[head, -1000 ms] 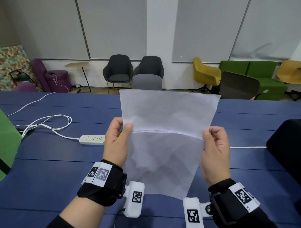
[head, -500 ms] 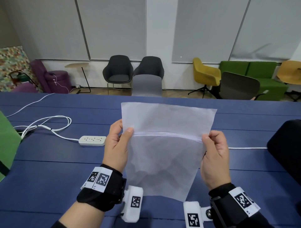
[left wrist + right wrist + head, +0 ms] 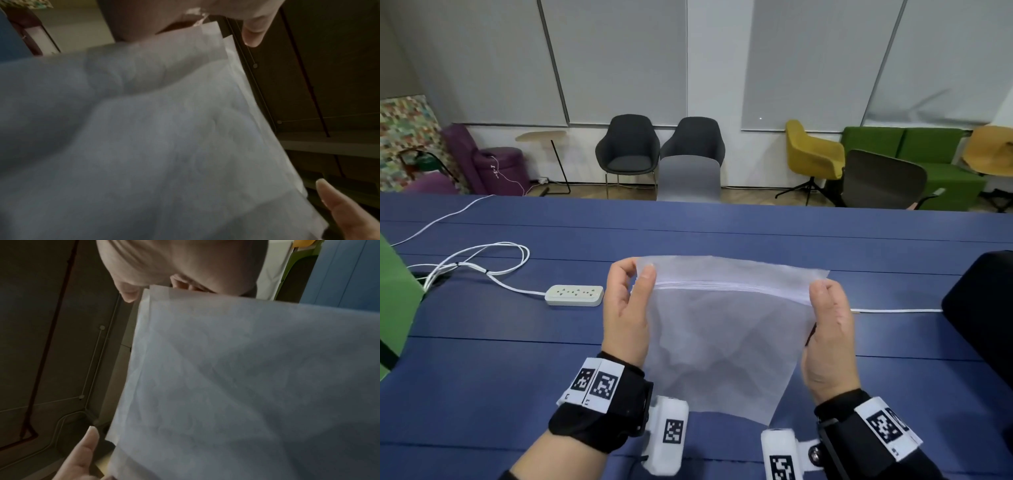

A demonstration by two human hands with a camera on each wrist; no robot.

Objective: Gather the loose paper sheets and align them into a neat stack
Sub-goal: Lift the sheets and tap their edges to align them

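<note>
Thin white paper sheets (image 3: 726, 339) are held between both hands above the blue table (image 3: 482, 359), and one taller sheet sticks up behind the others. My left hand (image 3: 626, 308) grips the left edge, thumb in front and fingers behind. On the opposite edge my right hand (image 3: 828, 329) grips the same way. The left wrist view shows the paper sheets (image 3: 164, 138) filling the picture with the thumb at the lower right. Staggered sheet edges (image 3: 150, 293) show in the right wrist view below the fingers. The bottom edge of the sheets lies near the tabletop.
A white power strip (image 3: 574, 295) with a looped cable (image 3: 482, 260) lies left of the hands. A black object (image 3: 983, 308) sits at the table's right edge, a green one (image 3: 393, 301) at the left. Chairs stand beyond the far edge.
Both hands have lowered the sheets toward the table. The tall sheet at the back now sticks up much less above the others.
</note>
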